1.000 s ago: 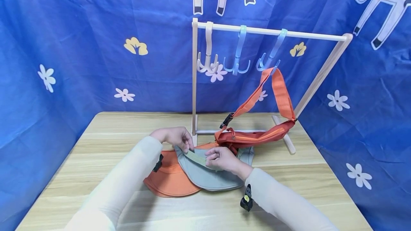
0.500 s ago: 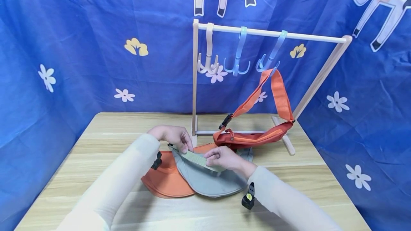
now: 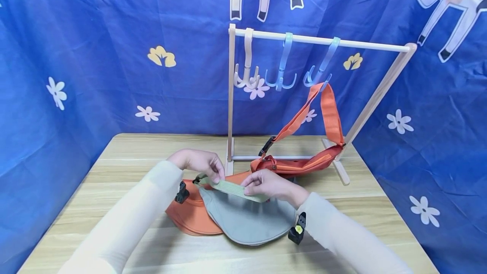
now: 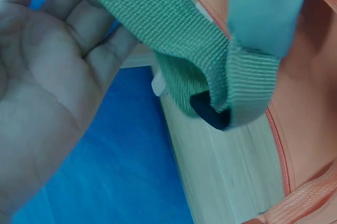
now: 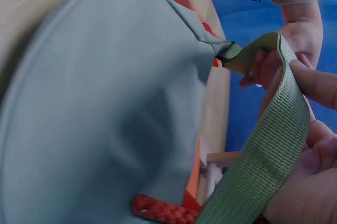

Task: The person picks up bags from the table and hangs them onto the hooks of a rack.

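A grey waist bag (image 3: 251, 221) lies in front of the rack, overlapping an orange waist bag (image 3: 195, 219). Its green webbing strap (image 3: 233, 188) is stretched between my two hands, raised along the bag's far side. My left hand (image 3: 201, 165) pinches the strap near its left end, beside a dark fitting. Further right, my right hand (image 3: 274, 186) pinches the same strap between thumb and fingers. The right wrist view shows the webbing (image 5: 268, 140) folded over at the fingers. In the left wrist view the strap loops (image 4: 253, 82) below the left hand's palm.
Behind stands a wooden rack (image 3: 231, 96) with a beige hook (image 3: 247, 50) and two blue hooks (image 3: 284, 56) on its white bar. A red waist bag (image 3: 300, 166) hangs by its orange strap (image 3: 331, 115) from the right hook, low behind the right hand. A blue curtain (image 3: 95, 75) encloses the table (image 3: 137, 151).
Both hands have drawn the strap slightly up and toward the left, and more of it shows. The grey bag has shifted left and nearer the front; the red bag has swung slightly left.
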A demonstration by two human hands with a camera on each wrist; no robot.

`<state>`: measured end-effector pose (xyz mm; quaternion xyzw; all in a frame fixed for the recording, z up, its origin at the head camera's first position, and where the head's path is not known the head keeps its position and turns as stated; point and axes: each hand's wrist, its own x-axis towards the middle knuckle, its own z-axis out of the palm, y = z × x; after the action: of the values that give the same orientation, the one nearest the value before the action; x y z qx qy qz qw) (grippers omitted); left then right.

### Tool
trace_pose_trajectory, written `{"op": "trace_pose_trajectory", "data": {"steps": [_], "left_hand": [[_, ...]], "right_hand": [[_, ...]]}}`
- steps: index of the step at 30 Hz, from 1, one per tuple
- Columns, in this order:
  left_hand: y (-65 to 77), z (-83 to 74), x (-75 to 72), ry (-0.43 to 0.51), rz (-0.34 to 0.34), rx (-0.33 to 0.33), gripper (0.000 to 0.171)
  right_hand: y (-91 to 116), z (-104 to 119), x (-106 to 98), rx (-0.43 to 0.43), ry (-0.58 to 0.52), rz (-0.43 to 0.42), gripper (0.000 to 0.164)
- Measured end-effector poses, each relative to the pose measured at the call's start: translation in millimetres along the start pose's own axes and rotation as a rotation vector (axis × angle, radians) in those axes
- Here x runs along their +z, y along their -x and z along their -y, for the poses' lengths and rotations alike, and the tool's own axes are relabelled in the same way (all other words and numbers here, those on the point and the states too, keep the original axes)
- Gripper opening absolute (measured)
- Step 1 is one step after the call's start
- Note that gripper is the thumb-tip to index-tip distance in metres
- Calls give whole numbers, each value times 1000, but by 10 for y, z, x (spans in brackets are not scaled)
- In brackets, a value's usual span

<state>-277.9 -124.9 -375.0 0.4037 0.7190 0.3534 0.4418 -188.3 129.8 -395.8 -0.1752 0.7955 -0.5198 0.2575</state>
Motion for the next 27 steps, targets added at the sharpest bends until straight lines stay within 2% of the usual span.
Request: {"op": "trace_pose_trajectory", "data": {"steps": [7, 14, 16, 21, 27], "left_hand": [[40, -32, 19, 41, 18, 83, 17], [104, -80, 17, 92, 6, 133, 21], [120, -102, 16, 114, 11, 148, 23], [152, -180, 17, 169, 53, 171, 22], [162, -296, 52, 244, 140, 207, 13]], "right_hand": [[15, 137, -29, -20, -21, 24, 16], [12, 300, -51, -91, 30, -18, 16], [13, 355, -48, -89, -21, -10, 16], [28, 478, -33, -80, -171, 25, 16], [53, 567, -27, -110, -168, 20, 17]]}}
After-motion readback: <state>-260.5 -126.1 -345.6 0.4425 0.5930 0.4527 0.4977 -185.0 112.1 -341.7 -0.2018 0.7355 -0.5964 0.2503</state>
